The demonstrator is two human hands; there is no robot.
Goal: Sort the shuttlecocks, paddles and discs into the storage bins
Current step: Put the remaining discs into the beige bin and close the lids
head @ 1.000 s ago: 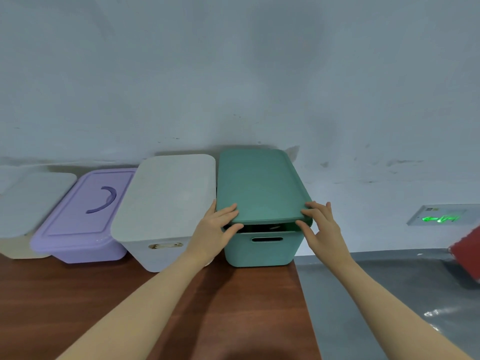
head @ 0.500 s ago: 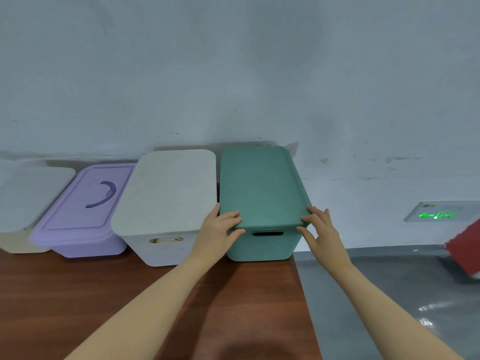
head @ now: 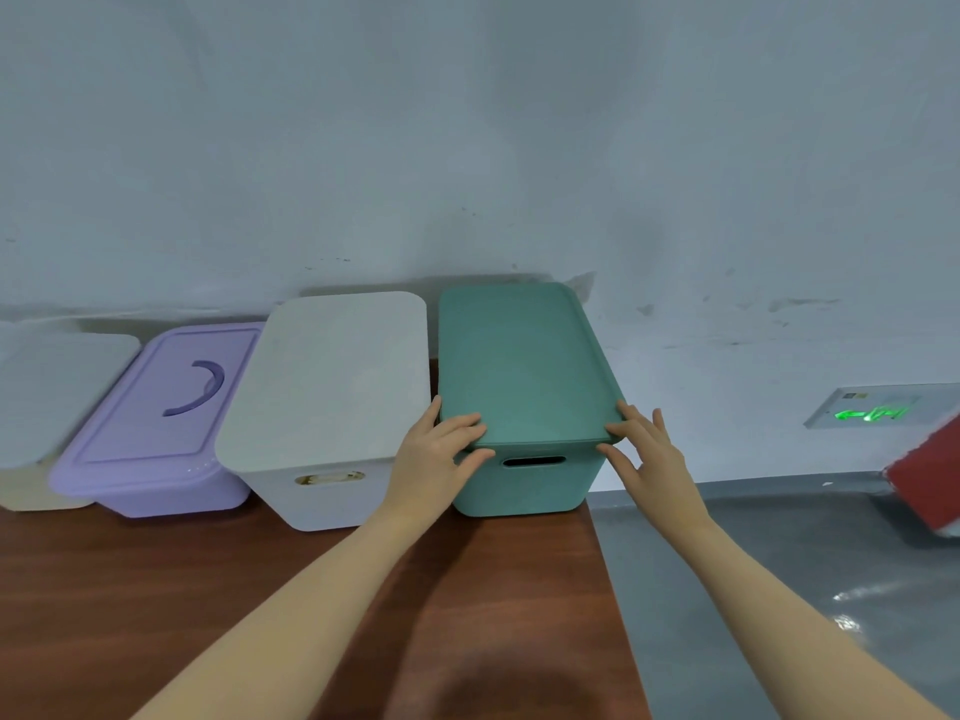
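A green storage bin stands at the right end of a row on the wooden table, its green lid lying flat on it. My left hand holds the lid's near left corner, fingers on top and thumb under the edge. My right hand holds the near right corner the same way. No shuttlecocks, paddles or discs are in view.
Left of the green bin stand a white lidded bin, a purple lidded bin and a cream bin, all against the wall. The table's right edge drops to grey floor. A red object is at far right.
The green lid was raised at its near edge, showing a gap. It has come down and now sits flat on the bin. Both hands stay at its corners.
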